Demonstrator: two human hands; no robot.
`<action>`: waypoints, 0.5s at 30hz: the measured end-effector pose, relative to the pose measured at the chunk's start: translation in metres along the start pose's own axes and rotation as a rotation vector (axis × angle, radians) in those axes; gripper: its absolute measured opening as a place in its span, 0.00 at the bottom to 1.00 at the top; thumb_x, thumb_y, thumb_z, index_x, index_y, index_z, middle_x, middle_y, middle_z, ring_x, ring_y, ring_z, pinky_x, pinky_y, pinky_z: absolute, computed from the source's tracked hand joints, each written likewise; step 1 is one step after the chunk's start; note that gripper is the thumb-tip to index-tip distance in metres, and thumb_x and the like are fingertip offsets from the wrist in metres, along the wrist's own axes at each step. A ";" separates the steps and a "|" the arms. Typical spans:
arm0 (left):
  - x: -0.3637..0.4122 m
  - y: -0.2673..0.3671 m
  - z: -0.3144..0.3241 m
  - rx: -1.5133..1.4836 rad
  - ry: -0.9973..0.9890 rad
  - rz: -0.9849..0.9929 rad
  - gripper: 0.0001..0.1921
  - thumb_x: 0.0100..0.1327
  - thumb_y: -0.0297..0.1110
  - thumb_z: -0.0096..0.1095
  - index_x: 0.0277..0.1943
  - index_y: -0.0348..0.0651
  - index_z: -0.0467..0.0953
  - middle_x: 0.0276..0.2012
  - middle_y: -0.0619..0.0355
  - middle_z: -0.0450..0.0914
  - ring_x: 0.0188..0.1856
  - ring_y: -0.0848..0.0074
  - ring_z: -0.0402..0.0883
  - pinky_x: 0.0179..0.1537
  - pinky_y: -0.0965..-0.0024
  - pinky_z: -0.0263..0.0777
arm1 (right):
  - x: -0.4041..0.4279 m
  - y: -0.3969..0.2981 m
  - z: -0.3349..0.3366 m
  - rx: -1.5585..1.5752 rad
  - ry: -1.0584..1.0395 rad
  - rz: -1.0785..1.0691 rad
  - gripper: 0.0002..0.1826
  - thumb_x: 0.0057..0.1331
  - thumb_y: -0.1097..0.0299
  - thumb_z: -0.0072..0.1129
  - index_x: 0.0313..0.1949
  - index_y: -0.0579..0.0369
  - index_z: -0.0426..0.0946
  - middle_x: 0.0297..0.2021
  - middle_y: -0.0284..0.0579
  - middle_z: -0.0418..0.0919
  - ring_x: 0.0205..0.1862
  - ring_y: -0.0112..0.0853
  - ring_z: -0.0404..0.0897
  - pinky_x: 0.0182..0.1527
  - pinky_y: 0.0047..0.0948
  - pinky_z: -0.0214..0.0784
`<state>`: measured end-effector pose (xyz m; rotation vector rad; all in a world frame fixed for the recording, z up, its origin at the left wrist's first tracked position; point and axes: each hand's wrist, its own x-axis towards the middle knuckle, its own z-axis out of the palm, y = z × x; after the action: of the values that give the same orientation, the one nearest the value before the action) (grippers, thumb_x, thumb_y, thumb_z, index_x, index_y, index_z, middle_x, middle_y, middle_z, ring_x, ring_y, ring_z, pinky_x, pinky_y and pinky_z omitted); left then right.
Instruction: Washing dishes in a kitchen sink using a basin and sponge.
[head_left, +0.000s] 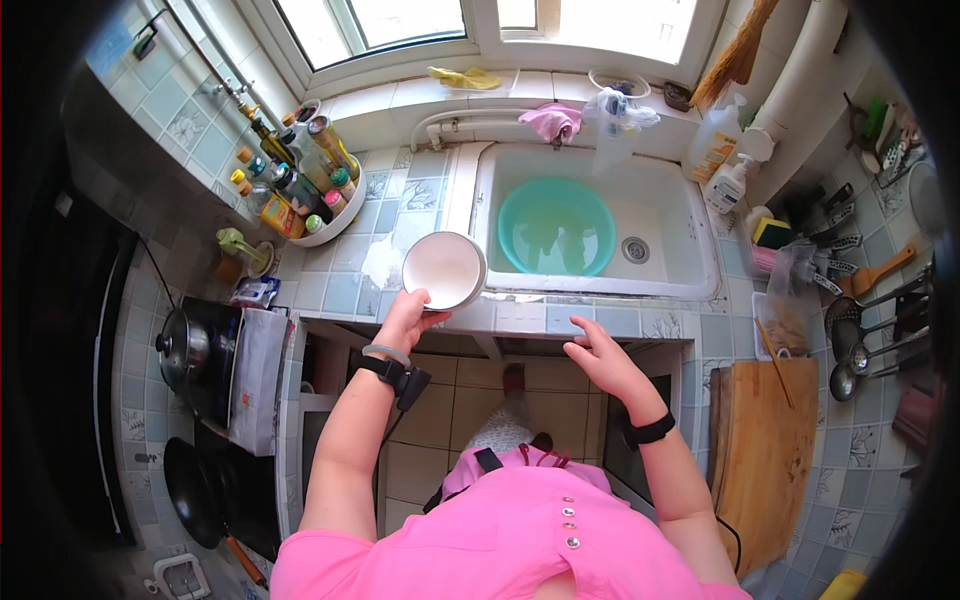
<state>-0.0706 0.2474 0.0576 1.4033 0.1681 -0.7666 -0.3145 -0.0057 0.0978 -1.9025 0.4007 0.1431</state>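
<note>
A round white bowl (444, 268) with a thin dark rim is held by its near edge in my left hand (409, 319), thumb over the rim and fingers below. Its inside faces up and shows nothing in it. The bowl is over the tiled counter (349, 277), just left of the sink. Apart from any object, my right hand (600, 356) hangs in front of the counter's edge with its fingers spread. Beyond it, a turquoise basin (517, 251) of cloudy liquid sits in the white sink (664, 225), left of the drain (635, 250).
A white tray (352, 217) of bottles stands at the back left. Soap bottles (725, 184) flank the sink's right side. A pink cloth (551, 121) drapes the faucet. Cutting boards (765, 457) lie at right; a lidded pot (184, 343) and wok (196, 487) are at left. Cabinet doors (637, 450) stand open below.
</note>
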 end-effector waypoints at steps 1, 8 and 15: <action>0.020 0.012 0.000 -0.015 0.021 0.007 0.23 0.56 0.22 0.41 0.57 0.29 0.65 0.46 0.45 0.77 0.44 0.59 0.82 0.39 0.61 0.83 | 0.012 0.006 -0.012 -0.024 -0.003 0.006 0.30 0.69 0.60 0.53 0.65 0.63 0.59 0.63 0.54 0.63 0.60 0.41 0.70 0.59 0.35 0.66; 0.136 0.069 -0.003 0.046 0.063 0.015 0.23 0.56 0.23 0.42 0.57 0.29 0.65 0.45 0.45 0.77 0.42 0.59 0.82 0.39 0.60 0.83 | 0.087 0.013 -0.071 -0.007 0.071 0.110 0.28 0.70 0.62 0.53 0.65 0.59 0.60 0.61 0.52 0.66 0.59 0.38 0.71 0.59 0.35 0.65; 0.175 0.097 -0.014 0.062 0.025 -0.097 0.21 0.59 0.24 0.44 0.55 0.27 0.65 0.48 0.43 0.76 0.46 0.57 0.80 0.44 0.59 0.82 | 0.142 0.012 -0.086 0.108 0.074 0.199 0.27 0.69 0.62 0.53 0.64 0.60 0.62 0.59 0.54 0.68 0.59 0.40 0.72 0.58 0.34 0.67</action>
<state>0.1209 0.1915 0.0404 1.4722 0.2350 -0.8410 -0.1943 -0.1188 0.0774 -1.7631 0.6363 0.1797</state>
